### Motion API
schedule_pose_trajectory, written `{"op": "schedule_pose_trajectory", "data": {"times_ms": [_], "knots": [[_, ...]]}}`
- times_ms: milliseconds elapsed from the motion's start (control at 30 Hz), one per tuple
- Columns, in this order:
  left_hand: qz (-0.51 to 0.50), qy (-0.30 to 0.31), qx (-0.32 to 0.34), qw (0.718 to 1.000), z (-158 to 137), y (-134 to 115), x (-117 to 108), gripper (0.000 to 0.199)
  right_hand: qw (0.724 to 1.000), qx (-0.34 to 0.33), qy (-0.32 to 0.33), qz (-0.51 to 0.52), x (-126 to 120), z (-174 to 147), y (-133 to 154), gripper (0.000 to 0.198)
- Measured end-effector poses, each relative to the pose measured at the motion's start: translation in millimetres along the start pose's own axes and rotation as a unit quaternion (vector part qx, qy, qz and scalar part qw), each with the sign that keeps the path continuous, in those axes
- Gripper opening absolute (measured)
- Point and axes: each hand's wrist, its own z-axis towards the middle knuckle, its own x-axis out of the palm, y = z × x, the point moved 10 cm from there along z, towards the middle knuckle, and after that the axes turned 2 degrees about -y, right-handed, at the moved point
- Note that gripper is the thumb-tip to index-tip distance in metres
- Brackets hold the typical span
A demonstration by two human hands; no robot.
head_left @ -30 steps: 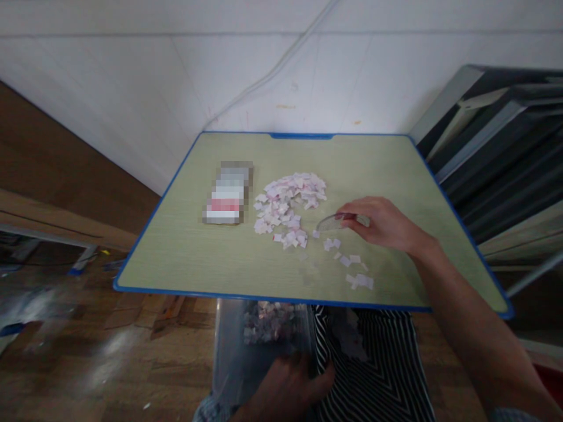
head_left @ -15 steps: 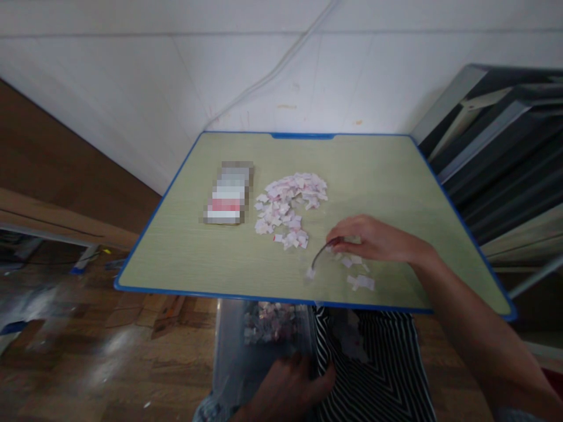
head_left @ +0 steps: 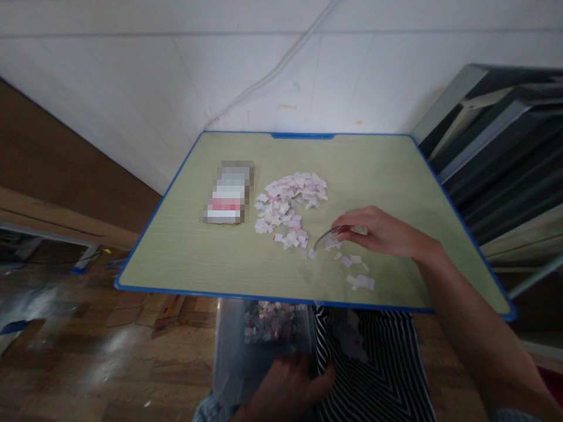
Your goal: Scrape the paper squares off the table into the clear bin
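My right hand (head_left: 373, 231) is closed around curved tweezers (head_left: 328, 232) over the tabletop (head_left: 373, 170). The tweezers' tip meets a small white paper piece (head_left: 312, 254) just right of the heap's lower end; I cannot tell whether it is pinched. A heap of pinkish-white paper pieces (head_left: 292, 193) lies mid-table, with a few loose pieces (head_left: 363, 282) below my right hand. Under the table's front edge, my left hand (head_left: 290, 384) has its fingers curled at the right side of a clear plastic bin (head_left: 229, 351). Small wrapped-looking bits (head_left: 270, 322) lie in the bin.
A pixelated flat object (head_left: 229, 193) lies on the table's left. Striped cloth (head_left: 387, 363) covers my lap beside the bin. The white wall (head_left: 264, 70) borders the table's back. Dark folded panels (head_left: 505, 129) lean at the right, and a brown cabinet (head_left: 65, 158) stands left.
My right hand has moved slightly up and right with the tweezers. Their tip has shifted away from the front edge, nearer the heap's lower end. My left hand stays put.
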Motion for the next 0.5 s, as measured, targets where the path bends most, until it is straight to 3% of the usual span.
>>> {"op": "schedule_pose_trajectory", "data": {"times_ms": [133,233,367,500], "knots": [[0.005,-0.005,0.001,1.0,0,0,3,0.056,1.0,0.007,-0.014,-0.008,-7,-2,-2,0.02],[0.01,-0.014,0.0,1.0,0,0,3,0.056,0.999,-0.004,-0.009,0.049,-12,-4,6,0.018],[0.01,-0.032,-0.006,0.999,-1,0,1,0.055,0.978,-0.053,0.127,0.157,11,-9,33,0.015],[-0.002,-0.039,-0.003,0.999,-1,0,-1,0.056,0.96,-0.048,0.226,0.158,42,-11,44,0.012]]}}
